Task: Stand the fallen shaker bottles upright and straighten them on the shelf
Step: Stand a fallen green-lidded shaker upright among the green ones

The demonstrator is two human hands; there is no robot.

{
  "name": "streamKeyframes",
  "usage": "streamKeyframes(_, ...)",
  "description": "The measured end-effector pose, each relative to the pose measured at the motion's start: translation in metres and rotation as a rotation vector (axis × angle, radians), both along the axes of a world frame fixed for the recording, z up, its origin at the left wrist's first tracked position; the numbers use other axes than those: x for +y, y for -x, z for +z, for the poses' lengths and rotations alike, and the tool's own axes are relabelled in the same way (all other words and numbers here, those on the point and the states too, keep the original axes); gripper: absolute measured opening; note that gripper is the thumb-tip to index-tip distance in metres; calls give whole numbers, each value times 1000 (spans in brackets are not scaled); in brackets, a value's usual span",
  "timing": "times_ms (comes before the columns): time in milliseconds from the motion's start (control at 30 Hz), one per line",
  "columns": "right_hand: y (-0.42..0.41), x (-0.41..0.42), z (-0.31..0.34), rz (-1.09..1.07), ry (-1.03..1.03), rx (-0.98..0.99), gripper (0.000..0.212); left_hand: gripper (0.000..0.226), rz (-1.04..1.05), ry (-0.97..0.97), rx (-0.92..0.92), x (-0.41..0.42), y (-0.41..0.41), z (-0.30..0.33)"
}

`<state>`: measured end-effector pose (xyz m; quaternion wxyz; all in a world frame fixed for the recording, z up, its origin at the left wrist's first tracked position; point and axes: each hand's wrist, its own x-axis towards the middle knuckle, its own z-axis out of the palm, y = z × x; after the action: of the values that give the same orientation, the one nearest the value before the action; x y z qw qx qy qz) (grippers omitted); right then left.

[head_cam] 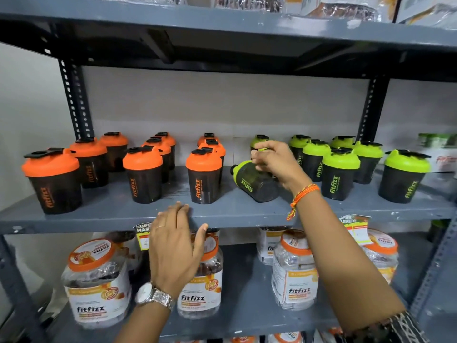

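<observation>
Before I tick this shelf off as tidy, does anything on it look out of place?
Yes. One green-lidded shaker bottle lies on its side mid-shelf, lid pointing left, under the right hand. Every other shaker stands upright.

Silver wristwatch (pixel 153 296) and ring (pixel 161 226) left; orange thread bracelet (pixel 302 195), patterned sleeve (pixel 393 326) right.

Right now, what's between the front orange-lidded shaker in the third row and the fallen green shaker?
Head view: nothing. Only bare shelf lies between the orange-lidded shaker and the fallen green shaker.

Fallen shaker (pixel 254 181) lies hemmed — bare shelf (pixel 118 206) in front.
</observation>
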<state>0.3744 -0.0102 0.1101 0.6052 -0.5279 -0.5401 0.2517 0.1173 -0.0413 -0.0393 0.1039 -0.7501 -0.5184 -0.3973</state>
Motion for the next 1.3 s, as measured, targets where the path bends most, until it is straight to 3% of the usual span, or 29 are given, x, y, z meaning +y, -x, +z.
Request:
streamKeyframes(100,-20,6,-3,-222,21,-152,15,44,-114,-66,-56,-14,-25,-5)
streamKeyframes(200,-22,6,-13,-272,166,-352,43,44,-184,-95,-13,-16,-47,-9)
streamKeyframes(400,-13,1,-16,-184,448,-394,72,55,-215,-103,119,-8,-71,-17)
streamKeyframes(600,-11,-5,-14,-129,487,-262,55,59,-177,-122,187,-5,-67,-22)
streamKeyframes(700,-15,-8,-12,-123,513,-215,59,59,-165,-105,167,-7,-70,-23)
streamKeyframes(1000,-55,-34,-14,107,463,303,47,60,-150,-98,175,-9,-72,-22)
streamKeyframes(1300,-70,-39,-31,134,207,241,19,58,-131,-80,150,-11,-77,-23)
